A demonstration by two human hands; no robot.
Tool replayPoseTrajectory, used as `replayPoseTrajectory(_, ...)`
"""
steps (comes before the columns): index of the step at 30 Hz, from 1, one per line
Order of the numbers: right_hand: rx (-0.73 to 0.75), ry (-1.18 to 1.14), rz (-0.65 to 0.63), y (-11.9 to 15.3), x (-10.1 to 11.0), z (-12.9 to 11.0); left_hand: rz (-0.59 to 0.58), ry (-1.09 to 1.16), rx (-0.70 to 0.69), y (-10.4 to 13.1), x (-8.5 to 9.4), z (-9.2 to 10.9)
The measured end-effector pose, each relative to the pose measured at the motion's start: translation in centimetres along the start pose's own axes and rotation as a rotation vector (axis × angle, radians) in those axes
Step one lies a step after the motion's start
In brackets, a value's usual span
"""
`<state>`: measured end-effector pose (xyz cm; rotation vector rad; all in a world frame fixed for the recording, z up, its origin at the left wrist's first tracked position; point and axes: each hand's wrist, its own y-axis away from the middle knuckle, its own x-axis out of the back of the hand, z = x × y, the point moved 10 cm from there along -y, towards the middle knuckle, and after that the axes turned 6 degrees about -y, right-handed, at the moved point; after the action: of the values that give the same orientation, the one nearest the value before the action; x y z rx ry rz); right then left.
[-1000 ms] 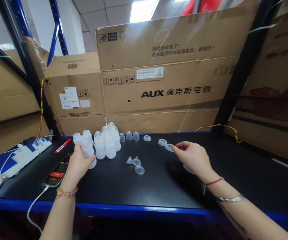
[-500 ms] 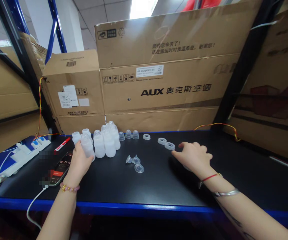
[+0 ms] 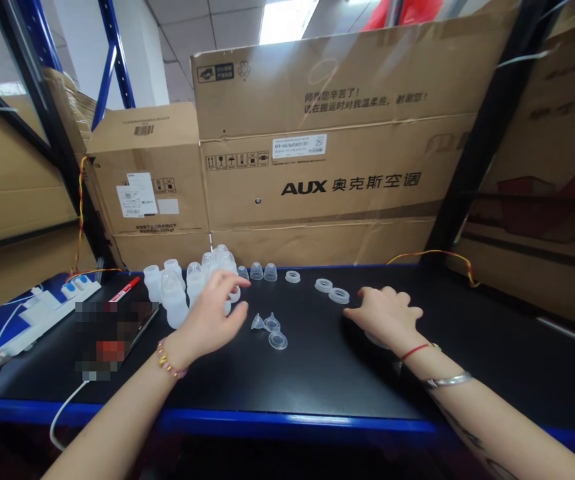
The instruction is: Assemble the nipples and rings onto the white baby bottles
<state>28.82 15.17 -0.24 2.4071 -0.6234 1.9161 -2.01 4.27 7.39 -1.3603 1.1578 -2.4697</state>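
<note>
My left hand hovers with its fingers apart and nothing between them, in front of the group of white capped bottles. To its right, small clear silicone pieces lie on the black tabletop. Clear domed caps stand in a row behind them. My right hand is low over the table at the right, fingers spread, beside two clear rings. A clear piece shows partly under its palm; whether the hand grips it is hidden. Another ring lies farther back.
At the left are a phone with a white cable, a red marker and a white power strip. Large cardboard sheets stand along the back. A blue edge borders the table's front.
My left hand has let go of a white bottle, which now stands at the left, and has moved right. My right hand has hardly moved.
</note>
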Motion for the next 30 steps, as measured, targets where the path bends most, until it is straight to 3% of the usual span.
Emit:
replayPoseTrajectory(4,-0.015,-0.044,-0.119,-1.2,-1.7,0.8,-0.426,-0.036,-0.023,-0.1,-6.3,0.5)
replayPoseTrajectory(8,-0.027,-0.120,-0.234,-1.6,-3.3,1.0,-0.616,-0.091,0.041,0.8,-9.8,-0.4)
replayPoseTrajectory(11,-0.019,-0.112,-0.212,-1.3,-3.4,0.6,-0.615,-0.124,0.056,1.0,-10.9,-1.1)
replayPoseTrajectory(16,0.050,-0.086,-0.182,-0.5,-3.4,-1.1,-0.545,-0.189,0.077,1.0,-11.1,-2.4)
replayPoseTrajectory(27,0.115,-0.084,-0.072,-0.5,-3.6,-2.7,-0.386,-0.062,0.407,0.9,-10.2,-6.0)
replayPoseTrajectory(30,0.157,-0.051,0.058,-1.3,-2.3,-3.0,-0.375,-0.016,0.469,1.0,-10.2,-6.6)
